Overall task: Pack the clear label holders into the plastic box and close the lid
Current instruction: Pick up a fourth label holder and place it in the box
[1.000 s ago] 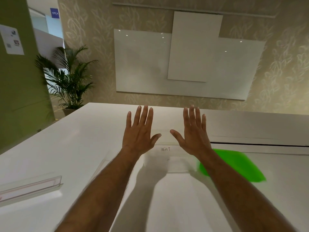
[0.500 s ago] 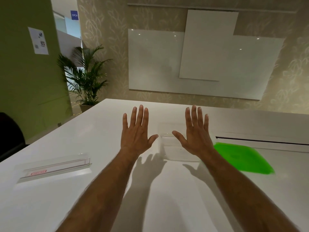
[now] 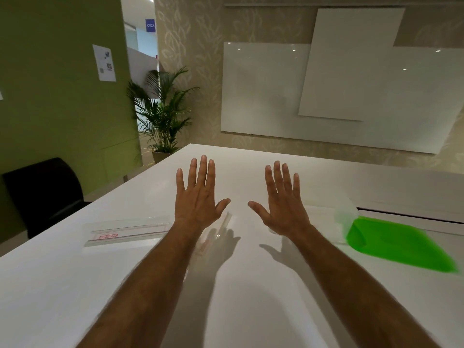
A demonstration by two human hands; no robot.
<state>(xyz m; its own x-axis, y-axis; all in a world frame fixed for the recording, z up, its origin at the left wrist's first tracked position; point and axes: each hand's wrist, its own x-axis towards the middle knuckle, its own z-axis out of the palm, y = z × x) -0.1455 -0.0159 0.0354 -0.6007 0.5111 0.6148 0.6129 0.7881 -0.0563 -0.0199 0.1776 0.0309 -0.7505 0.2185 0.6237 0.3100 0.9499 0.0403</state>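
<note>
Two hands hover side by side above the white bench [image 3: 251, 297], palms down and backs to the camera. Left hand [image 3: 197, 197] and right hand [image 3: 282, 203] both have their fingers spread wide and straight, thumbs pointing toward each other across a gap, and neither grips anything. Their shadows fall on the bench just below the wrists.

One clear label holder [image 3: 128, 233] lies flat on the bench to the left of the left forearm, long side running left to right, with a red-printed strip inside it. Its right end sits just beside the left wrist. A second clear label holder [image 3: 218, 231] lies at an angle between the two forearms, partly under the left hand; it is transparent and blurred, so its full outline is hard to trace.

On the right, a bright green lid [image 3: 396, 243] rests on the bench, well apart from the right hand. Just beside its near-left corner is a pale, translucent shape [image 3: 345, 217], too blurred to tell whether it is the plastic box.

Beyond the bench stand a black chair [image 3: 42, 192] at left, a potted palm [image 3: 163, 114] by the green wall, and a whiteboard [image 3: 339, 94] on the patterned wall.
</note>
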